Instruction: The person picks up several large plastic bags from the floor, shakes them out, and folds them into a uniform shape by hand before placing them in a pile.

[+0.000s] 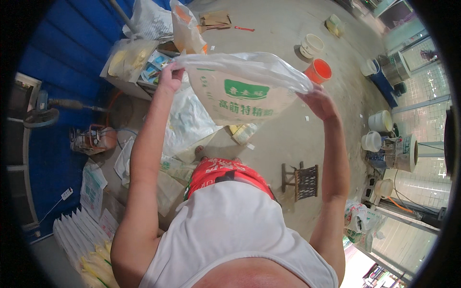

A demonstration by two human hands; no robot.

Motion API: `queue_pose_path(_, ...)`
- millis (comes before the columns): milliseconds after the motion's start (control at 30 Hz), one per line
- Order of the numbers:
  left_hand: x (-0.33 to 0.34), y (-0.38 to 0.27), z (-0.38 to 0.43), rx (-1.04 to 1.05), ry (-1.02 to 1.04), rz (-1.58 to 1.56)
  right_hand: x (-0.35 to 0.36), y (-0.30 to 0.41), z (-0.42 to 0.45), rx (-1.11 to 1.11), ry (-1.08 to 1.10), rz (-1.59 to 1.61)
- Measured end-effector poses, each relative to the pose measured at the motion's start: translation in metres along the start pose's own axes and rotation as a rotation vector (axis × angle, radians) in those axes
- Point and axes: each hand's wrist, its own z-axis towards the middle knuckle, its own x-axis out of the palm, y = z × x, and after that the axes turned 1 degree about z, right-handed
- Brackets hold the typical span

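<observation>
Stretched wide between my two hands is a large woven flour sack (205, 97) with a green printed panel and green writing. A clear plastic edge (252, 59) runs along its top. My left hand (170, 77) grips the upper left corner. Gripped at the upper right corner, the sack ends in my right hand (320, 101). It hangs in front of me at arm's length, above the concrete floor. Behind and below it, flattened white plastic sacks (187, 122) lie on the floor, partly hidden.
At left, a small air compressor (95, 138) and a pedestal fan (42, 111) stand by the blue wall. Boxes and bags (131, 59) are piled ahead left. An orange bucket (318, 71), a white bucket (311, 46) and a low woven stool (300, 180) stand on the floor.
</observation>
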Motion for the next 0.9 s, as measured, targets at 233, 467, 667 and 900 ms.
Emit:
queue_pose_path(233,0.086,0.051,-0.084,1.418,-0.047,1.106,0.04,-0.035,0.019,-0.041,-0.43,-0.598)
queue_pose_path(467,0.165,0.129,-0.162,0.898,0.633,1.574,0.097,-0.056,0.04,-0.325,-0.436,-1.586)
queue_pose_path(667,0.181,0.135,-0.147,0.847,0.806,1.604,0.068,-0.071,0.034,-0.412,-0.397,-1.278)
queue_pose_path(900,0.172,0.091,-0.132,0.538,0.628,1.087,0.006,-0.107,-0.013,-0.072,-0.348,-1.327)
